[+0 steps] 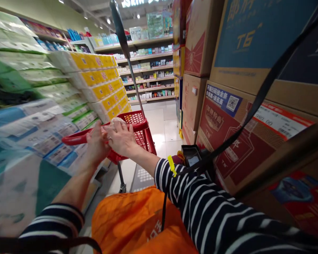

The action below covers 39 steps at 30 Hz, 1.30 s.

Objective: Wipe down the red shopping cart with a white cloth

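My left hand (96, 145) and my right hand (119, 137) meet over the red handle (78, 139) of a red wire shopping basket trolley (135, 119). My right hand curls over a pale, crumpled item (118, 120) at the basket's edge. The item is mostly hidden behind my fingers, so I cannot tell what it is. My left hand's fingers press close against my right hand, and it is unclear whether they grip the handle or the item. Striped sleeves cover both forearms.
Stacked plastic-wrapped paper packs (95, 76) tower along the left. Large printed cardboard cartons (243, 106) wall the right side. Retail shelves (148, 70) stand ahead past a tiled floor (161, 130). A black strap (257, 109) crosses the view, and orange fabric (137, 225) fills the bottom.
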### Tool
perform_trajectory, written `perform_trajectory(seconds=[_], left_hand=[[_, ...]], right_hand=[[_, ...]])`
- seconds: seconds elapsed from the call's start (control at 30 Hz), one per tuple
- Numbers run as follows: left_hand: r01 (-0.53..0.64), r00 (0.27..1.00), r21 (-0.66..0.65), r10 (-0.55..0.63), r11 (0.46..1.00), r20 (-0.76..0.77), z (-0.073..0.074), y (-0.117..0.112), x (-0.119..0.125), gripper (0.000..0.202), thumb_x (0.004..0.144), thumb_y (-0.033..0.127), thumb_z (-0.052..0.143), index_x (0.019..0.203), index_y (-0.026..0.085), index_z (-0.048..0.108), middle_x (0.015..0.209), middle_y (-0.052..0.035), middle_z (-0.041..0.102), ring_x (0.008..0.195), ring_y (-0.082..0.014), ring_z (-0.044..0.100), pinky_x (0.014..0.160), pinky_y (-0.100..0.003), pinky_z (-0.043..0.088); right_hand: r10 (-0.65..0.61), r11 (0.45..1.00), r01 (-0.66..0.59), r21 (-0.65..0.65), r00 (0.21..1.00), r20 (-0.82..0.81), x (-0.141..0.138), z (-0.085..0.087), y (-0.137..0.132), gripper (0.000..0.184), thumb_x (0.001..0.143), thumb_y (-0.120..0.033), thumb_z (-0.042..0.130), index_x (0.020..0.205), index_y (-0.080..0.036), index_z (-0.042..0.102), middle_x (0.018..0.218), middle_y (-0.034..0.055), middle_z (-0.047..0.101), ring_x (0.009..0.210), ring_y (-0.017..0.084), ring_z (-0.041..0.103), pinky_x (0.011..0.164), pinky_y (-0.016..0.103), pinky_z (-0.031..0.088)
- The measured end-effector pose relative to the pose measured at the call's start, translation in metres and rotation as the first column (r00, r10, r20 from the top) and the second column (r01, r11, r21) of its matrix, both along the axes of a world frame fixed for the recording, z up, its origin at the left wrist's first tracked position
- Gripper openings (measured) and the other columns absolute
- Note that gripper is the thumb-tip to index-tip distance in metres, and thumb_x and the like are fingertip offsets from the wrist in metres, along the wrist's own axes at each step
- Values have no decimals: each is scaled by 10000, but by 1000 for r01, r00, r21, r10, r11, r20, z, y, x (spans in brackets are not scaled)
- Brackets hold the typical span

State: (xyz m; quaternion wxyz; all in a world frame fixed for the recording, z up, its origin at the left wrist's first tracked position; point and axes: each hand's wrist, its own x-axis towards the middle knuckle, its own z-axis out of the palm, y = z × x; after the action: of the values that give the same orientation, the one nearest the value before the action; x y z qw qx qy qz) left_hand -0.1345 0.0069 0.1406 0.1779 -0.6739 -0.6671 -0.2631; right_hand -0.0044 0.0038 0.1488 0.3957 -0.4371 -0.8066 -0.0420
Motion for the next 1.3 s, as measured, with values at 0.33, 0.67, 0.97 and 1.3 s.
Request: perform_trajectory(seconds=[0.33,0.67,0.97,1.3], left_hand=[[-139,987,-145,125,980,-104,1,-12,-34,619,847,621,164,1322,244,289,1441,-23,305,1287,-200,289,1040,-558,126],[-146,988,-80,141,986,-66,-1,-22,19,572,834,429,354,1350,184,332,1401,-116,365,1274,-290,313,1031,-597,167],[-223,973,-94,215,970,-86,-5,-25,-9,548,829,350,366,1329,127,370,1401,-151,352,1282,-292,313,1048,-588,141],[-151,982,-48,144,987,-118,3,-35,32,500,801,340,440,1261,145,463,1318,-151,463,1222,-274,381,1032,-537,194]], right_hand=[[-113,992,113,58,994,-13,59,-19,19,281,883,-239,441,1139,-252,557,1362,28,413,1250,246,296,1037,556,111],[72,991,-73,113,997,18,38,-21,16,330,893,-205,396,1180,-192,558,1364,54,411,1294,222,235,1087,395,158],[-89,990,94,104,995,-49,88,-29,39,371,849,-163,432,1203,-207,536,1354,66,435,1250,240,341,1054,472,144],[-96,981,116,157,987,-133,74,-33,40,365,850,-137,389,1162,-184,571,1330,86,453,1277,248,291,1052,464,184]])
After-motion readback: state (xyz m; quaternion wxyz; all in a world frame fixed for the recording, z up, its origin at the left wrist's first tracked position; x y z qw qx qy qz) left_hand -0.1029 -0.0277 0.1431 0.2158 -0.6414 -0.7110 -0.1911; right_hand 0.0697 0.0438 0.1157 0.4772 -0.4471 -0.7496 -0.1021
